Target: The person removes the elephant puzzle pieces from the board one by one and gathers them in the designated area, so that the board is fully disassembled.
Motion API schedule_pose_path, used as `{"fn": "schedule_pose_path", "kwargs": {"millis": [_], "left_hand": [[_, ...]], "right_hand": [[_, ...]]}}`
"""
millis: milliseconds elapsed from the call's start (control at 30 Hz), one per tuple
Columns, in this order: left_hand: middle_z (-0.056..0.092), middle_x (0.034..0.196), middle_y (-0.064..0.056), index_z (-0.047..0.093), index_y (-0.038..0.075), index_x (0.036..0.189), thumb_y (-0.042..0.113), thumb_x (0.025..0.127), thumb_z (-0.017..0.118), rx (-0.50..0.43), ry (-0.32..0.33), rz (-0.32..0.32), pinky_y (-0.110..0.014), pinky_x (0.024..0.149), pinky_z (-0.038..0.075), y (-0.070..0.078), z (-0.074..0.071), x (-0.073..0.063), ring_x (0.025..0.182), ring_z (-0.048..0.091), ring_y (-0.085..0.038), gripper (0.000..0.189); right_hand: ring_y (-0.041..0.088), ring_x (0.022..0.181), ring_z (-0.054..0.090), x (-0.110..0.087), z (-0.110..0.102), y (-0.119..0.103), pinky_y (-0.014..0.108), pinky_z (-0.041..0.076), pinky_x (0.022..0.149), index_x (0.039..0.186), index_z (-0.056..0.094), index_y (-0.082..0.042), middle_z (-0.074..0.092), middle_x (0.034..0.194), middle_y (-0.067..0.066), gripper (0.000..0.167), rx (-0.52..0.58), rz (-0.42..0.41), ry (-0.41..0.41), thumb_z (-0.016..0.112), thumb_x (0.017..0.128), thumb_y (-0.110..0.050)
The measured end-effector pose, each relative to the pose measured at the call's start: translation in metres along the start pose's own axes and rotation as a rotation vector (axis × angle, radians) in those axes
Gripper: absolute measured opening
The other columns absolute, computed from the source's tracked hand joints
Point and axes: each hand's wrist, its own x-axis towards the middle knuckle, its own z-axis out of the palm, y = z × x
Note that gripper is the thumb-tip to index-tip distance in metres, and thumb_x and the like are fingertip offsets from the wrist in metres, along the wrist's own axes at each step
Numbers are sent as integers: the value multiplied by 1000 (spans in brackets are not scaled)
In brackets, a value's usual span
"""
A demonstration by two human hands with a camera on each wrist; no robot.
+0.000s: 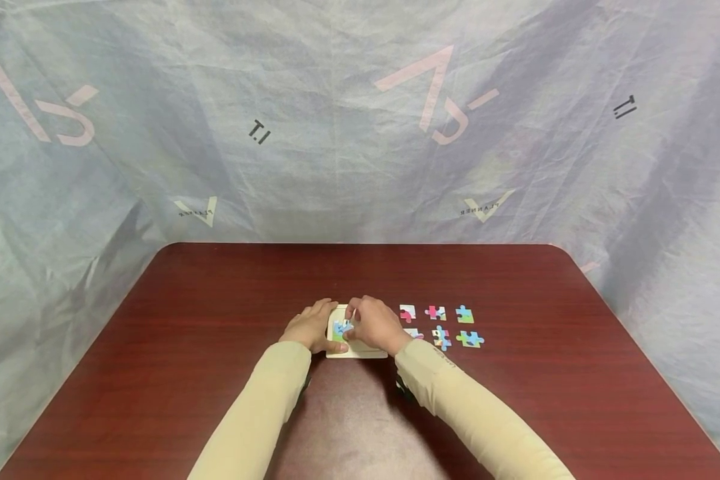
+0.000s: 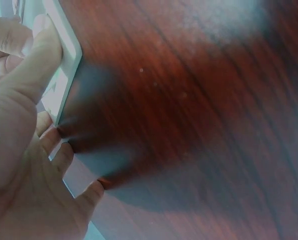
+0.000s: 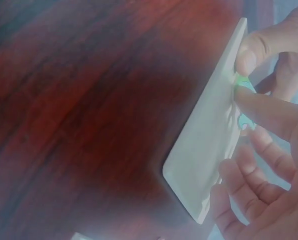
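Observation:
A pale, shallow puzzle board lies on the table, with a blue and green puzzle piece at its left side. My left hand rests along the board's left edge. Its thumb presses on the board's face while the other fingers spread beyond the edge, tips down on the table. My right hand reaches over the board and pinches the piece between thumb and bent index finger. In the right wrist view the right thumb touches the piece, and the remaining fingers curl loosely beside the board.
Right of the board several loose puzzle pieces lie in two rows, among them a pink one, a green and blue one and a blue one. A dark red table carries everything. Grey printed cloth hangs behind.

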Motion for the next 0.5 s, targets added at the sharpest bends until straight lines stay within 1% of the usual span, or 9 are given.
{"fn": "schedule_pose_path", "kwargs": {"millis": [167,233,333,400,500], "left_hand": [[34,160,-16,38,4,154,37,85,84,1,-8,-2,-56,115,33,1,-1,-2,144,37,-38,90],[33,161,-16,37,4,155,37,85,84,1,-12,-2,-56,115,32,-1,1,1,145,36,-38,91],[30,162,-15,35,5,156,39,85,83,-4,-12,-2,-56,116,30,-7,8,8,146,33,-38,93],[30,163,-15,34,5,157,40,85,83,-3,-16,-2,-56,117,30,-8,8,8,147,33,-38,93],[30,162,-16,35,4,156,39,85,83,-3,-19,-4,-56,117,31,-4,4,4,146,33,-37,92]], "right_hand": [[20,82,58,2,-2,0,36,49,65,91,65,-15,61,92,3,30,0,-35,-27,91,76,-18],[21,85,61,1,-3,0,38,51,68,95,68,-15,63,94,5,28,-2,-47,-36,90,78,-18],[23,91,64,0,-4,0,40,54,74,103,74,-13,65,97,6,27,-11,-61,-44,88,81,-19],[23,92,65,-1,-4,1,40,55,75,105,76,-13,66,97,5,27,-16,-67,-42,88,81,-20],[22,89,63,0,-4,2,39,54,73,99,76,-14,63,94,3,27,-26,-71,-22,90,77,-20]]}}
